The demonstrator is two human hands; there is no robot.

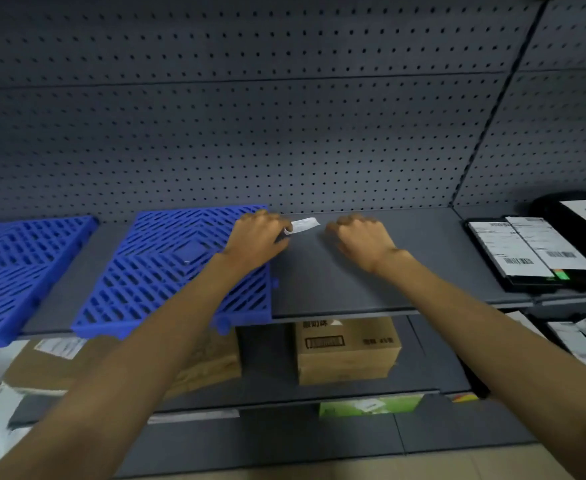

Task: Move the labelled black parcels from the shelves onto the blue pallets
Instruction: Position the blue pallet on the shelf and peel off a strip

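While both forearms reach over the shelf (336,292), the left hand (256,237) pinches a white slip (302,225) at the blue pallet (180,268) edge; the right hand (360,240) rests curled, holding nothing. Labelled black parcels (527,254) lie well apart, far right.

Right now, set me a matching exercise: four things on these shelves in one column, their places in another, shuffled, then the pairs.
Things:
1. nearer blue slatted plastic pallet
2. black parcels with white labels
3. brown cardboard box
4. small white paper slip

Places:
A. lower shelf, below the hands
B. top shelf, far right
C. top shelf, under the left forearm
D. top shelf, at the left hand's fingertips

Pairs: 1-C, 2-B, 3-A, 4-D
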